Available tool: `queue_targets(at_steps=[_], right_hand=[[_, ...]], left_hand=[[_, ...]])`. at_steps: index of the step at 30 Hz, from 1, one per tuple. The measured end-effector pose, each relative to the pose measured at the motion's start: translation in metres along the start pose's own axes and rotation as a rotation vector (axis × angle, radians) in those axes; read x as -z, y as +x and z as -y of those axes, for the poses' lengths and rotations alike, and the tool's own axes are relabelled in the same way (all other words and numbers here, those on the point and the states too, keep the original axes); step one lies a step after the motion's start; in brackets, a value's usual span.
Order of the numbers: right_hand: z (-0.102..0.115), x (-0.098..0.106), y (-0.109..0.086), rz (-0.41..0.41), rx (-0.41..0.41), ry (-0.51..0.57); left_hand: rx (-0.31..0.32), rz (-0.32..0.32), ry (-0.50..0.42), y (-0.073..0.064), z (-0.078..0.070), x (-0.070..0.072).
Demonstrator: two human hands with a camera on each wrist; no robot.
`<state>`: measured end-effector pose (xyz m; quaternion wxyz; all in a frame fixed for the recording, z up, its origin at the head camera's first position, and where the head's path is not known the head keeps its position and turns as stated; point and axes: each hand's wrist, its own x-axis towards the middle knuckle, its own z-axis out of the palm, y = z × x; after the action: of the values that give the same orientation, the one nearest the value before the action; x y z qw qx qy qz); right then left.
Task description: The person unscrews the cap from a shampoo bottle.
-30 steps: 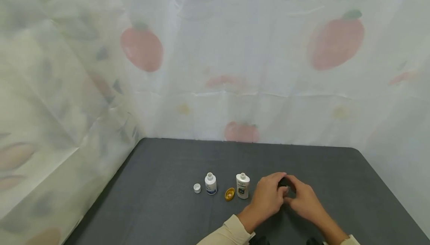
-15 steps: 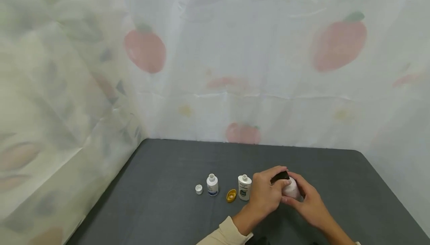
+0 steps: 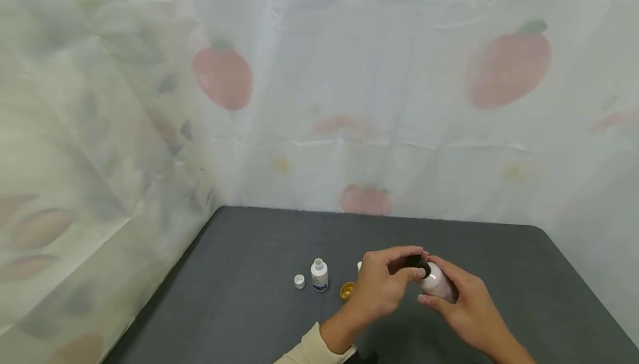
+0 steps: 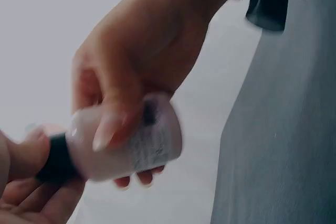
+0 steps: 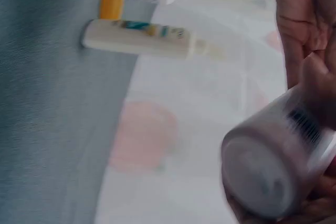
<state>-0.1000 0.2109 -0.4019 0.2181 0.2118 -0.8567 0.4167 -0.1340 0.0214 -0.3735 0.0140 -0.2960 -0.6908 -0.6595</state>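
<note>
A pale pink bottle [image 3: 435, 285] with a black cap [image 4: 56, 157] hangs tilted above the table. My left hand [image 3: 381, 283] pinches the cap between thumb and fingers. The bottle's body is gripped by my right hand [image 3: 471, 306], with the thumb along its near side. In the left wrist view printed text shows on the bottle, but blur makes it unreadable. The right wrist view looks at the base of the bottle [image 5: 257, 174]. The cap sits against the bottle's top; whether it is threaded on cannot be told.
Left of my hands stand an uncapped white bottle [image 3: 319, 276] and its small white cap [image 3: 299, 281]. A yellow cap [image 3: 346, 291] lies near a taller white bottle [image 5: 142, 38], mostly hidden behind my left hand in the head view. A patterned curtain [image 3: 379, 92] borders the dark table [image 3: 259, 275].
The pink bottle, at first hidden between my hands, has been raised and tilted into view. My left hand has shifted left, now covering most of the taller white bottle.
</note>
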Motion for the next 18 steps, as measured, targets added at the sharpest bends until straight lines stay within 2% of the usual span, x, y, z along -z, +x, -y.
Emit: queue_targets(at_steps=[2,4,10,16,18], right_hand=[[0.006,0.001,0.002,0.001,-0.009,-0.030],[0.011,-0.001,0.004,-0.019,0.010,-0.064],[0.022,-0.008,0.009,-0.148,0.105,-0.192],[0.031,-0.016,0.013,-0.244,0.173,-0.308],[0.032,-0.018,0.013,-0.254,0.194,-0.339]], left_hand=[[0.012,-0.051,-0.023,-0.003,-0.003,-0.002],[-0.001,-0.099,-0.043,-0.005,-0.005,-0.005],[-0.072,-0.196,-0.059,-0.008,-0.008,-0.009],[-0.051,-0.317,-0.121,-0.010,-0.012,-0.016],[-0.046,-0.340,-0.142,-0.010,-0.012,-0.017]])
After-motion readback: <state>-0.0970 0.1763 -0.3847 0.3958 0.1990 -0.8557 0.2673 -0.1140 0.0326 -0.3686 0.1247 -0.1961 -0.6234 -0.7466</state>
